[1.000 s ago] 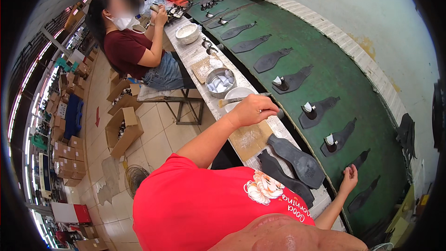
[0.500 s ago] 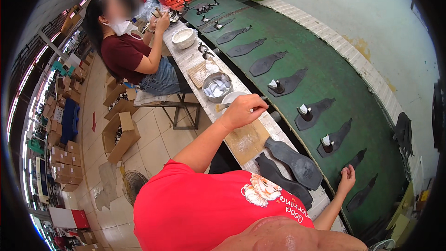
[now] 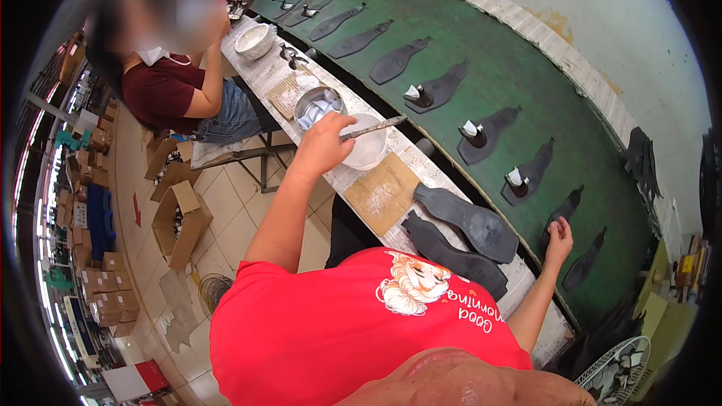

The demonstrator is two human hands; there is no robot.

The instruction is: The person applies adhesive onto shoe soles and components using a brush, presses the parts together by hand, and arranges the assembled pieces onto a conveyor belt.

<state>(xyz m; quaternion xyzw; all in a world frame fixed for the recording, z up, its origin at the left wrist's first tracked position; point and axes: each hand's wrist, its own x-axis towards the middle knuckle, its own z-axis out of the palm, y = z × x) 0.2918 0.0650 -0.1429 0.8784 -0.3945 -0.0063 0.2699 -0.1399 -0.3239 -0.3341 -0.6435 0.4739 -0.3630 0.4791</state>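
Observation:
My left hand (image 3: 325, 146) is closed round a brush (image 3: 374, 128) with a stained, slim handle that points right. It hangs over the rim of a white bowl (image 3: 366, 152). My right hand (image 3: 559, 240) is at the wide lower end of a black bottle-shaped piece (image 3: 565, 209) on the green belt. Its fingers are drawn together, and what they hold, if anything, is hidden. To its right lies another black piece (image 3: 585, 259). Farther up the belt, a dark block with a white top (image 3: 517, 177) stands on a similar piece.
Two larger black pieces (image 3: 470, 218) lie on the narrow table beside a tan board (image 3: 385, 194). Beyond the white bowl stands a metal bowl (image 3: 319, 109) of white scraps. A seated co-worker (image 3: 167, 90) is at the far left. An open carton (image 3: 183, 222) stands on the floor.
My left hand has moved left with the brush, from above the tan board to the white bowl. My right hand stays by the same black piece. The view has shifted.

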